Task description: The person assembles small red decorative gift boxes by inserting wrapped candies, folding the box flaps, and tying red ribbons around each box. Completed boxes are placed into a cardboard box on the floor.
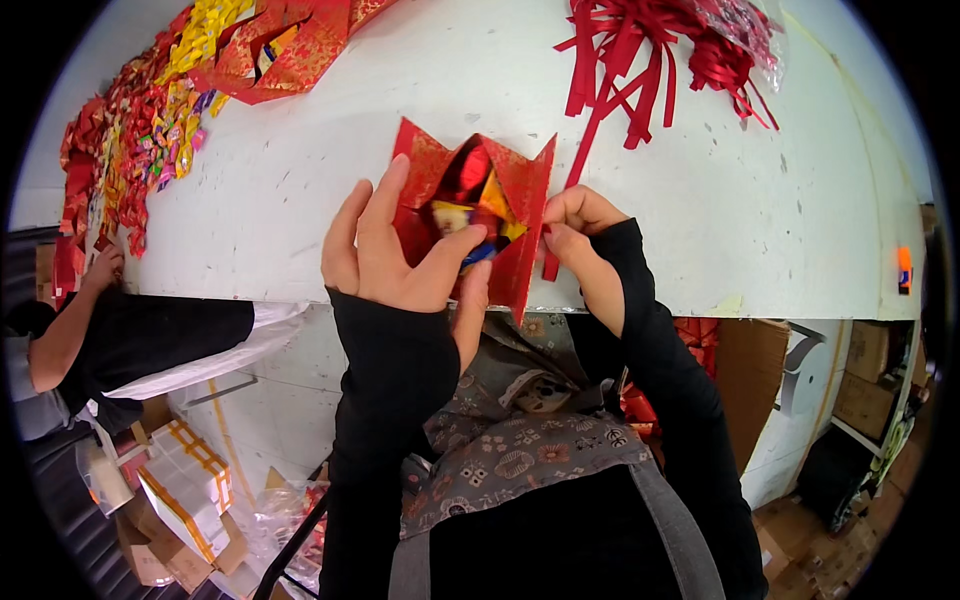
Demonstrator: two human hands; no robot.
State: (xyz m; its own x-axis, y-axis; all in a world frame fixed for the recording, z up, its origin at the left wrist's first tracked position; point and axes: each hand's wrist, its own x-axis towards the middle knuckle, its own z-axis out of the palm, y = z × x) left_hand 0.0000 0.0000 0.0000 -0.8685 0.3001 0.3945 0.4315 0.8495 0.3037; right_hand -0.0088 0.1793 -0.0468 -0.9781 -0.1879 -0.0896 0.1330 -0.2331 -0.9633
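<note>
The open red gift box, printed in gold, is positioned at the near edge of the white table, about midway along that edge. Wrapped sweets fill its opening. The left hand is partly closed around the box: fingers spread along the left wall, one digit over the opening, thumb at the near side. The right hand is at the right wall, thumb and index finger drawn together; whether they grip the wall or the red ribbon strip beside it cannot be told. Toward the table's far right corner lies a bundle of red ribbons. A mixed heap of wrapped sweets runs along the left edge, with a co-worker's hand at its near end.
</note>
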